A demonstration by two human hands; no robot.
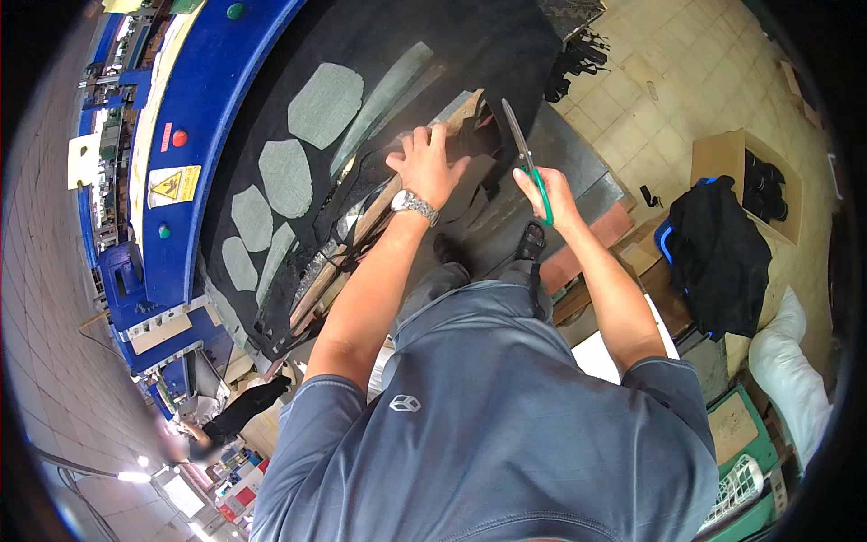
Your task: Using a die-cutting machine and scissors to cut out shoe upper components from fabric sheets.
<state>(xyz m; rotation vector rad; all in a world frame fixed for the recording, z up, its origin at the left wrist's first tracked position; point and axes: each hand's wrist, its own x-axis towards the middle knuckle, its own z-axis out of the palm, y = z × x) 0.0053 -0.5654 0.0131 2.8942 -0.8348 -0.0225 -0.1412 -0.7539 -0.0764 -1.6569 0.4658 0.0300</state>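
Note:
My left hand (426, 172), a metal watch on its wrist, lies with fingers spread on the near edge of the black sheet material (470, 50). I see nothing gripped in it. My right hand (557, 197) is closed round the green handles of a pair of scissors (517, 128). Their long blades point away from me, beside the sheet's hanging edge. Left of my left hand, several flat grey-green pieces, one a large rounded piece (325, 105) and one a long strip (384, 101), show against the black material.
A blue machine frame (203, 117) with coloured buttons curves along the left. On the right stand a cardboard box (718, 158) of black items, a black garment (718, 253) and a white sack (787, 366). Another person (239, 411) is at the lower left. Black scraps hang at the far end.

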